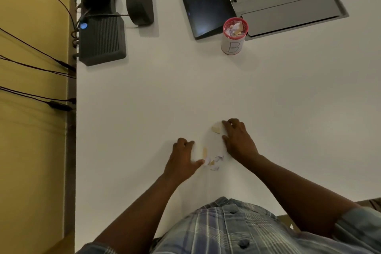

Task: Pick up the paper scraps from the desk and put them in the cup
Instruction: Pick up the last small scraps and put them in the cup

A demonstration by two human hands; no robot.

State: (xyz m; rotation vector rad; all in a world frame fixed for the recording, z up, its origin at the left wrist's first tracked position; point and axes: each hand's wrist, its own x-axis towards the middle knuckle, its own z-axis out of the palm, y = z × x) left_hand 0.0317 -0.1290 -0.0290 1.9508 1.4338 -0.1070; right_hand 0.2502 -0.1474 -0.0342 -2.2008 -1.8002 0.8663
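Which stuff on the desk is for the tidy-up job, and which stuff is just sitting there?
For the job:
- small torn paper scraps between the hands
- pale yellow paper scrap by the right hand
- white paper cup with red rim, already holding scraps
- left hand

Just lying about:
- black flat tablet
- dark grey ribbed box with blue light
- grey desk panel
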